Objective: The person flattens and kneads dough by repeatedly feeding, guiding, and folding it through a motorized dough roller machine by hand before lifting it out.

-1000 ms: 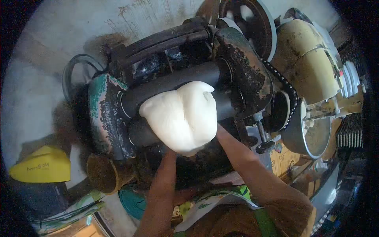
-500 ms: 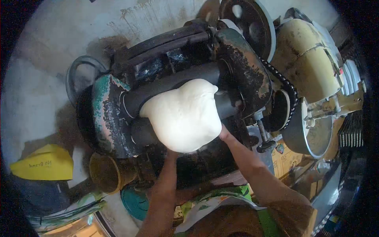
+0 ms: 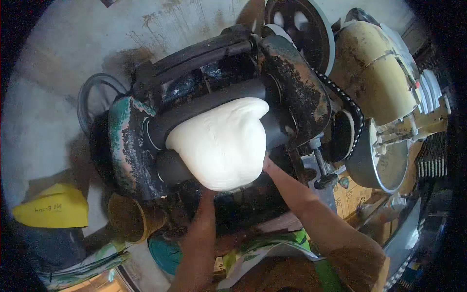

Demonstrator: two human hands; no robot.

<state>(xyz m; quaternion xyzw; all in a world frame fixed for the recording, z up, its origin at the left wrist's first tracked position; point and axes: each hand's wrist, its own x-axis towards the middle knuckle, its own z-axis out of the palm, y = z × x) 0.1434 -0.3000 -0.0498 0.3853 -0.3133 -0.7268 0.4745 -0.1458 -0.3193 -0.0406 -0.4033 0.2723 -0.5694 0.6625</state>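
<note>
A large, smooth white lump of dough [image 3: 221,143] lies against the dark rollers [image 3: 209,104] of a sheeter machine and covers their middle. Its upper right corner folds into a rounded lip. From below, my left hand [image 3: 207,193] reaches under the dough's lower edge, fingers hidden behind it. My right hand [image 3: 267,162] is at the lower right side of the dough, only the part near the wrist showing. Both hands support the dough from beneath.
The machine's worn green-and-black side housings [image 3: 124,151] flank the rollers. At right are a chain [image 3: 348,100], a large wheel [image 3: 318,39] and a cream-coloured mixer [image 3: 377,68] with a metal bowl [image 3: 396,165]. A yellow packet [image 3: 53,209] and a brown bucket [image 3: 129,219] stand at left.
The dough has sunk slightly onto the rollers, its left edge spreading left and its upper right lip drawn in between them. My hands stay beneath it. The whole view has shifted a little.
</note>
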